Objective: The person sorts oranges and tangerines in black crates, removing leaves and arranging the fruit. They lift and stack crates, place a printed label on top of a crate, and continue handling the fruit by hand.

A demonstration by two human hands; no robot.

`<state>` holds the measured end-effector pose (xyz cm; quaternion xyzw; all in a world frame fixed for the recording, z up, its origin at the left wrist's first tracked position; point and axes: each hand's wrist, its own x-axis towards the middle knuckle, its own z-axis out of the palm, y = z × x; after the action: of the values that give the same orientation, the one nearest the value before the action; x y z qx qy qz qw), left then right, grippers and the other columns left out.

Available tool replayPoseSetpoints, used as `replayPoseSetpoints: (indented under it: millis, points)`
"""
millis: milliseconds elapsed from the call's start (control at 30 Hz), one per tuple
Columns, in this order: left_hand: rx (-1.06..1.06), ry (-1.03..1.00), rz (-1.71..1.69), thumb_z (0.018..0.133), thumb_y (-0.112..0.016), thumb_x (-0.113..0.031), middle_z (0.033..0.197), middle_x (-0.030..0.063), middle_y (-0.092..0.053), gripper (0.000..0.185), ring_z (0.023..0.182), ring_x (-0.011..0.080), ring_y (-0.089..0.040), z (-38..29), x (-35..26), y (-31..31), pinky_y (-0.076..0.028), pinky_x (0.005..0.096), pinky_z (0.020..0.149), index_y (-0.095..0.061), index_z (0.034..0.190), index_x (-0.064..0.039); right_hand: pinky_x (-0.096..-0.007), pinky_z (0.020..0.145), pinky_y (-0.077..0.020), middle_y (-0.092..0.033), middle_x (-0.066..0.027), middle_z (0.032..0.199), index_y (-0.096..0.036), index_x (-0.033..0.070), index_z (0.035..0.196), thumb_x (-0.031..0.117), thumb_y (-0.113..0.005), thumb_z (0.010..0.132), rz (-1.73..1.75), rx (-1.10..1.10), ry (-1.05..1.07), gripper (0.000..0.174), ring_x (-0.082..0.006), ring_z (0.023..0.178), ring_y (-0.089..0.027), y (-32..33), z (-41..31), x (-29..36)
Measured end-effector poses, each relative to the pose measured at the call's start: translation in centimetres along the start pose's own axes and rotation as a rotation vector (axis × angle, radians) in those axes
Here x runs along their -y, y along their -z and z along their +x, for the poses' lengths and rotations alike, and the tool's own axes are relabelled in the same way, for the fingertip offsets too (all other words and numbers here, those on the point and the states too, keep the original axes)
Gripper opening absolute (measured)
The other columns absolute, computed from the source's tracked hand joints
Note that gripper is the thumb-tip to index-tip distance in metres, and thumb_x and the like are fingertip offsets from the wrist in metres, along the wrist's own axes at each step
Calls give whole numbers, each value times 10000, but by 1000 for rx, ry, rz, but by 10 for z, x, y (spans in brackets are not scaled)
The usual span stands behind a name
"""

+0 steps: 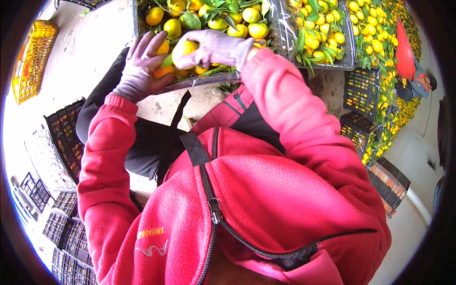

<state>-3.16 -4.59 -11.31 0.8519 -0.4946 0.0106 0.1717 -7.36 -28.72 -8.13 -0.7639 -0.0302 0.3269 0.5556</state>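
Note:
In front of me lies a crate lined with clear plastic film [199, 81], filled with yellow-orange citrus fruits [172, 29] and green leaves. My right hand [217, 46], in a pale lilac knit glove, grips a yellow citrus fruit [185, 50] over the crate's near part. My left hand [144, 66], gloved alike, rests at the crate's near left corner with its fingers spread, against an orange fruit [164, 70] and beside a green leaf [167, 61]. Its palm side is hidden, so I cannot tell whether it holds anything.
More lined crates of citrus [320, 32] stand at the right, by a large heap of fruit [408, 110] with a person [420, 85] near it. A yellow plastic crate [34, 60] is at the far left. Black crates [66, 135] stand at the lower left.

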Motion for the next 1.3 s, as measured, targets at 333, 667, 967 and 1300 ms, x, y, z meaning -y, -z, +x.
replayPoseSetpoints:
  millis: [333,667,967,1300]
  points:
    - [-57,-27,-68,638,-795,-337,1443,152,-455,455,1301,420,-426,-2,4,-1,-321,556,1093,-708,1058,-186,-226,385,-368,-619,-37,771,-574,23,1118,182,-832,769,22,167,-165,462,-99,515,-558,-9,32,-36]
    - [-60,-37,-97,666,-787,-338,1438,155,-457,435,1309,418,-416,2,1,5,-326,551,1092,-712,1070,-195,-305,795,-529,-717,-113,988,-637,35,1208,322,-864,700,61,-82,-73,626,-171,881,-671,-28,12,-46]
    - [17,21,-25,639,-793,-327,1421,167,-470,472,1329,428,-398,3,-2,-1,-334,575,1083,-708,1085,-196,-452,750,-531,-695,-190,834,-723,70,857,367,-788,654,-433,-127,245,366,-369,820,-675,-20,12,-23]
    - [37,58,9,780,-649,-244,1398,193,-455,255,1285,465,-381,10,-16,7,-287,599,1082,-693,980,-92,-440,777,-553,-673,-150,1025,-716,83,1021,464,-777,700,-688,-34,-62,502,-338,917,-679,-22,10,6]
